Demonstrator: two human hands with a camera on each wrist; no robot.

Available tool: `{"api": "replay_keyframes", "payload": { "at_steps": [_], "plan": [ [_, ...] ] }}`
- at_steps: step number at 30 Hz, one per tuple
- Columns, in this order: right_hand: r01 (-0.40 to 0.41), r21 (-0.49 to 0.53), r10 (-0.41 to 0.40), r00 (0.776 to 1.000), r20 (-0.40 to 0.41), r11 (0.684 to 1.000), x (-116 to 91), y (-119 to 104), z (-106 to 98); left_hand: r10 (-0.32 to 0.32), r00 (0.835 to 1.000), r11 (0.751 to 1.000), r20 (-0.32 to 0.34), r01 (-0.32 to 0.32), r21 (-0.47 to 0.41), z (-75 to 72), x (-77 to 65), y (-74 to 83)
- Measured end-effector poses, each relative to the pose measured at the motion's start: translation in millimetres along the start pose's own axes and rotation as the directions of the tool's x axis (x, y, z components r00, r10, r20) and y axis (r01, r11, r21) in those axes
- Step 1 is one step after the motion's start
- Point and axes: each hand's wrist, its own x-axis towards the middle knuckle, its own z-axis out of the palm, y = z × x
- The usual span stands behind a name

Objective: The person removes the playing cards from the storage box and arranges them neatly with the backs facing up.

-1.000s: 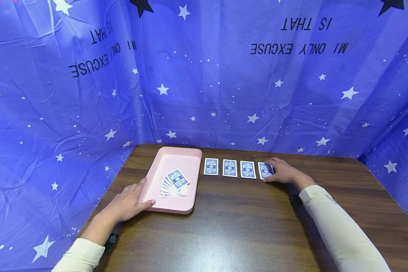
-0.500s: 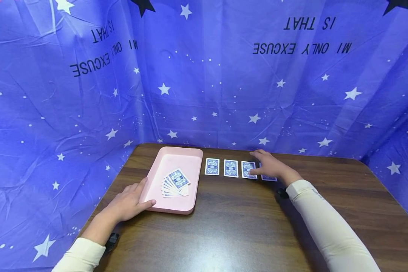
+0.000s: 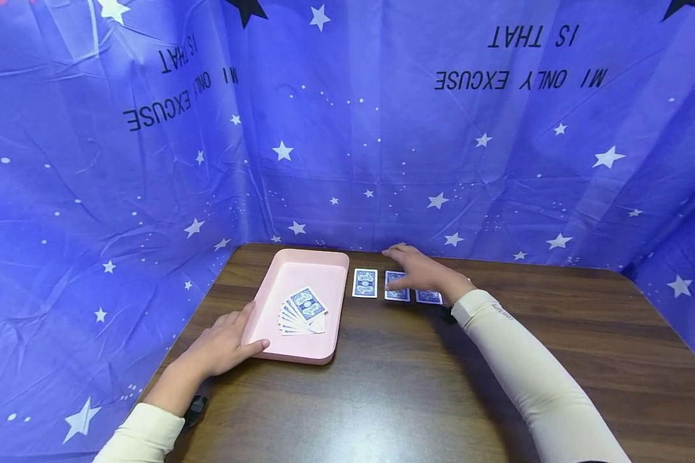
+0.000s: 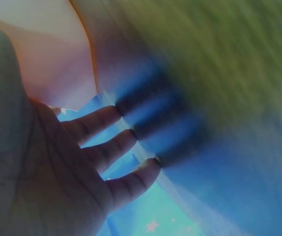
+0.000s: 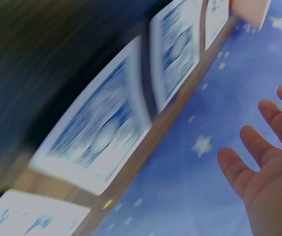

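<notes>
Your right hand (image 3: 421,269) has its fingers spread apart with nothing between them, stretched over the row right of the frame's centre. The step looks like passing an empty hand along the row, so keep your thumb and wrist high; I cannot tell whether the thumb touches the second card (image 3: 398,296), which it partly covers. A brush there would likely skew it or the third card (image 3: 429,298) beneath your palm. Hidden in the head view, the fourth card (image 5: 35,216) shows at the lower left of the right wrist view, so mind your sleeve too. The first card (image 3: 365,283) lies uncovered, just beside the pink tray (image 3: 295,273) left of centre.

Your left hand (image 3: 222,344) rests with fingers spread at the tray's lower-left side, thumb over its rim; light, steady pressure should stop the tray sliding. Inside, the fanned playing cards (image 3: 307,305) lie with a patterned back on top.

Against half a second ago, your right hand has shifted left, from over the third and fourth cards to over the second and third; your left hand and the tray have stayed put.
</notes>
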Motion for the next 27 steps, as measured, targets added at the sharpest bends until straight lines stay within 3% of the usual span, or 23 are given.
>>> {"api": "replay_keyframes", "payload": {
  "at_steps": [5,10,22,27],
  "plan": [
    [0.075,0.022,-0.076,0.996,0.051,0.997,23.8,-25.6,6.2,-0.007,1.000,1.000,0.009,0.007,-0.001,-0.2,0.6,-0.3],
    [0.089,0.042,-0.094,0.988,0.122,0.995,44.8,-47.1,14.0,-0.006,1.000,1.000,0.006,0.006,-0.002,0.7,0.8,-0.9],
    [0.216,0.039,-0.220,0.967,0.127,0.976,78.6,-88.4,44.4,0.000,1.000,1.000,0.002,0.000,0.014,-2.1,2.5,-1.1],
    [0.206,0.040,-0.210,0.962,0.176,0.978,86.0,-99.3,60.9,-0.003,1.000,1.000,0.000,0.003,0.013,-1.5,2.1,-0.5]
  ]
}}
